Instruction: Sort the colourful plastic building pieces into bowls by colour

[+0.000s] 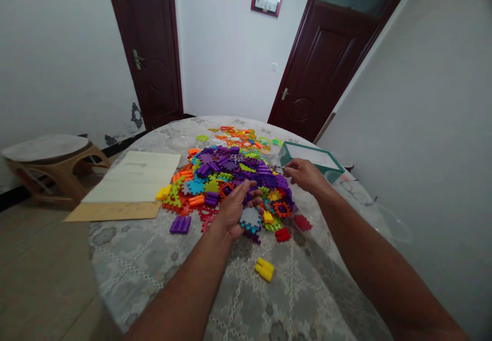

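A heap of colourful plastic interlocking blocks lies on a round table with a grey patterned cloth. My left hand rests at the heap's near edge, palm turned up, fingers curled round a grey-blue block. My right hand hovers at the right side of the heap, fingers pinched together on something small that I cannot make out. A yellow block lies alone near me, a purple one to the left, and red pieces just right of my left hand.
A cream sheet on brown cardboard overhangs the table's left edge. A teal-rimmed tray sits behind my right hand, with clear plastic along the right rim. A low wooden stool stands left; two dark doors behind.
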A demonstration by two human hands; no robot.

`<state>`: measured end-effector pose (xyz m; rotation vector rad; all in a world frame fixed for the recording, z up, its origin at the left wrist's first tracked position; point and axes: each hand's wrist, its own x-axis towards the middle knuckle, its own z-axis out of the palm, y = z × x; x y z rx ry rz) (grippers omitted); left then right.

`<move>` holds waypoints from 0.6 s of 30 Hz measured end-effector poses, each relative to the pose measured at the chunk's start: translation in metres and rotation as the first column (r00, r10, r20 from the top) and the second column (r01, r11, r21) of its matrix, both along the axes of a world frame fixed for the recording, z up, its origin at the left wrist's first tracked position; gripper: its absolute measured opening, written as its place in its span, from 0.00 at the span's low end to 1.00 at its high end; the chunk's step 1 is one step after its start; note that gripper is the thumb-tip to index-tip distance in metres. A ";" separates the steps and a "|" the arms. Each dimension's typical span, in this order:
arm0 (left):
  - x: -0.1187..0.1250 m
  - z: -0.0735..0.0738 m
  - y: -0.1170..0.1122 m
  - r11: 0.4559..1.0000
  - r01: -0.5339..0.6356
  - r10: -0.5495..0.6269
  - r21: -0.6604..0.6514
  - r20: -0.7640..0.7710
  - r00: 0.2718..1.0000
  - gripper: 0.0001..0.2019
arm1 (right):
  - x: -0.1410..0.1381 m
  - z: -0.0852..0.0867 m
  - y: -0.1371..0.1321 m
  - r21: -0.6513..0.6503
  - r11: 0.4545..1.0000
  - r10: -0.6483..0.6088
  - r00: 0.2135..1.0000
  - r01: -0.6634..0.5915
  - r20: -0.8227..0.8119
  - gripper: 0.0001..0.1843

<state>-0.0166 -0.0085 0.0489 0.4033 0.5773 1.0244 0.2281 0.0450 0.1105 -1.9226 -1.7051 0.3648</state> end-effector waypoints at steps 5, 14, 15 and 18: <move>0.000 -0.001 0.001 1.000 -0.012 0.012 0.010 0.011 1.000 0.14 | -0.006 -0.005 -0.020 0.003 0.999 0.045 0.997 -0.046 0.067 0.07; 0.003 -0.005 0.000 0.999 -0.024 0.025 0.029 -0.027 0.999 0.15 | 0.001 0.030 -0.004 0.112 0.993 0.008 0.949 -0.046 0.316 0.07; 0.003 -0.005 0.000 0.999 -0.026 0.027 0.028 -0.026 0.999 0.15 | 0.002 0.033 0.008 0.136 0.991 -0.029 0.946 -0.016 0.323 0.08; 0.002 -0.004 0.002 0.999 -0.031 0.031 0.019 -0.019 0.999 0.14 | 0.003 0.037 0.040 0.198 0.977 -0.129 0.950 0.074 0.285 0.16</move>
